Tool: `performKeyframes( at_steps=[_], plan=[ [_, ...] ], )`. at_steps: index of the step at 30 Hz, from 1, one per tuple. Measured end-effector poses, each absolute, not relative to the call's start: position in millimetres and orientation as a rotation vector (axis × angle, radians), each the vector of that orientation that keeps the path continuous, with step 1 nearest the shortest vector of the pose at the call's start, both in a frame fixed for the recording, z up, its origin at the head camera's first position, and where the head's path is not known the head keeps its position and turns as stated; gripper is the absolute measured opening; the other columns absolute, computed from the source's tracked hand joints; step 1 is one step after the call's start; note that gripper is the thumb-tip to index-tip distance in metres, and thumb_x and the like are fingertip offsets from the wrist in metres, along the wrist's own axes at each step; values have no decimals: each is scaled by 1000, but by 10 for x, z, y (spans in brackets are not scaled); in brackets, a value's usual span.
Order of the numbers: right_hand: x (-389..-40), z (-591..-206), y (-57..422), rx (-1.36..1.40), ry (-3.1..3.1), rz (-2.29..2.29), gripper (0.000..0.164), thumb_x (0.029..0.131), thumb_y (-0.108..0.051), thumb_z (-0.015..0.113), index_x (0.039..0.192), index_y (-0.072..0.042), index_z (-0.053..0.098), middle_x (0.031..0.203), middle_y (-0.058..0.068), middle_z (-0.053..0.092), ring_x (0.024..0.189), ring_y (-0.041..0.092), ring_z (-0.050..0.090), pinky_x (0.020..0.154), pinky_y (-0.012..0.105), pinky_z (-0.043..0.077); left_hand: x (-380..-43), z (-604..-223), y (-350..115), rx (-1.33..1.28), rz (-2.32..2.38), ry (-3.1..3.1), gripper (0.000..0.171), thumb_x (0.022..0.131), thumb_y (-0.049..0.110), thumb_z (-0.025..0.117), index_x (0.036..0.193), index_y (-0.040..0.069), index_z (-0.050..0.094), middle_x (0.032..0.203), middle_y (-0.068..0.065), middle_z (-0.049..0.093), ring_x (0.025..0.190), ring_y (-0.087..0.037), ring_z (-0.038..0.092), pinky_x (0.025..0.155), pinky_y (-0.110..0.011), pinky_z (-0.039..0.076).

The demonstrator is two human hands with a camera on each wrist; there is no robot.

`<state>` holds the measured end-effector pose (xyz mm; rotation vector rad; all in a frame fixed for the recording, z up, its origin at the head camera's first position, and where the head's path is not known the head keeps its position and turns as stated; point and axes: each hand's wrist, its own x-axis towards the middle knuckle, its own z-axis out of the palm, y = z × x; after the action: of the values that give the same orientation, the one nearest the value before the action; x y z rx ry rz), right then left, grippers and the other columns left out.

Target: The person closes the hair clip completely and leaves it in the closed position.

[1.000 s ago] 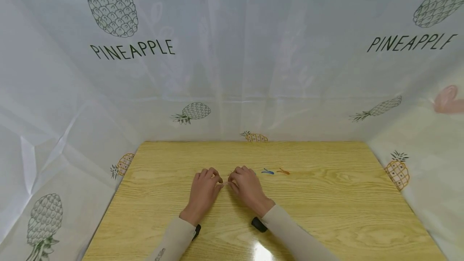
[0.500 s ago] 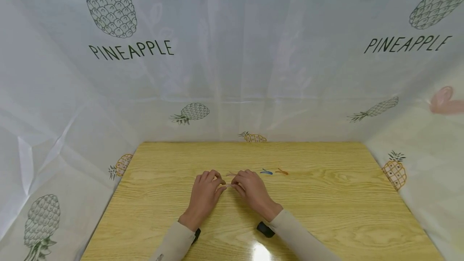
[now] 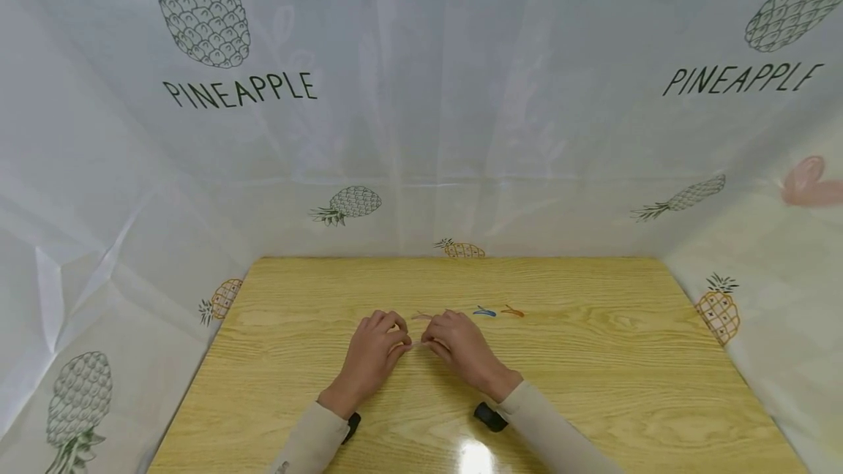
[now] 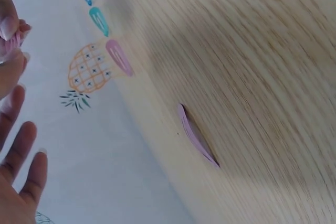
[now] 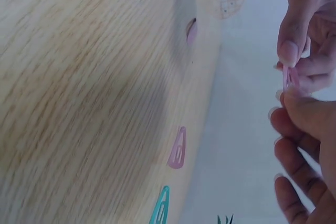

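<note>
Between both hands is a small pink snap hair clip (image 5: 290, 78). My left hand (image 3: 373, 353) pinches one end with thumb and forefinger. At the other end, the thumb and forefinger of my right hand (image 3: 463, 348) grip it; the right hand's other fingers (image 5: 300, 178) are spread loosely. Fingertips cover much of the clip. Beyond the hands a row lies on the table: a pink-purple clip (image 4: 119, 57), a teal clip (image 4: 99, 21), a blue clip (image 3: 484, 311) and an orange clip (image 3: 512, 311). Another mauve clip (image 4: 197, 136) lies apart, arched and on edge, in the left wrist view.
The wood-grain table (image 3: 593, 386) carries the clips. White sheeting printed with pineapples (image 3: 356, 201) encloses its back and both sides. A black wrist strap piece (image 3: 490, 417) shows under the right sleeve.
Both hands have shifted slightly toward the person and a little right, still holding the pink hair clip. The pink clip on the table behind them shows more clearly.
</note>
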<state>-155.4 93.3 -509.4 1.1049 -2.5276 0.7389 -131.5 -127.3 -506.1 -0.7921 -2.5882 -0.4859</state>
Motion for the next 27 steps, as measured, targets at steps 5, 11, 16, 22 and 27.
performKeyframes(
  at_steps=[5, 11, 16, 22, 27],
  plan=[
    [-1562, -5070, 979, 1187, -2462, 701, 6, 100, -23, 74, 98, -19, 78, 98, -10, 72, 92, 11, 62, 87, 37, 53, -1332, -5067, -1307, -870, -485, -2516, 12, 87, 18, 86, 84, 23, 76, 106, 8, 63, 100, -16, 58, 84, -38, 51],
    [-1586, -5065, 1024, 1296, -2338, 715, 4, 95, -14, 79, 97, -17, 78, 100, -8, 70, 95, 13, 62, 85, 37, 52, -1347, -5061, -1339, -1007, -508, -2413, 13, 85, 12, 88, 84, 19, 77, 104, 6, 63, 97, -17, 58, 81, -38, 51],
    [-1623, -5107, 1054, 1384, -2249, 695, 10, 89, -11, 84, 92, -16, 75, 99, -6, 69, 96, 14, 61, 89, 38, 53, -1340, -5059, -1353, -1091, -474, -2366, 12, 85, 12, 88, 85, 18, 77, 105, 5, 63, 98, -16, 58, 81, -36, 52],
    [-1626, -5140, 1075, 1458, -2214, 650, 14, 86, -10, 86, 91, -16, 76, 98, -6, 68, 96, 13, 61, 89, 34, 52, -1324, -5081, -1359, -1158, -404, -2336, 8, 86, 14, 84, 85, 18, 77, 105, 4, 64, 100, -15, 60, 87, -34, 53],
    [-1602, -5157, 1077, 1469, -2193, 641, 16, 84, -8, 87, 92, -15, 75, 99, -6, 68, 96, 13, 62, 91, 33, 52, -1309, -5090, -1361, -1139, -387, -2365, 8, 88, 15, 83, 85, 20, 78, 105, 5, 64, 100, -15, 60, 87, -34, 53]
  ],
)
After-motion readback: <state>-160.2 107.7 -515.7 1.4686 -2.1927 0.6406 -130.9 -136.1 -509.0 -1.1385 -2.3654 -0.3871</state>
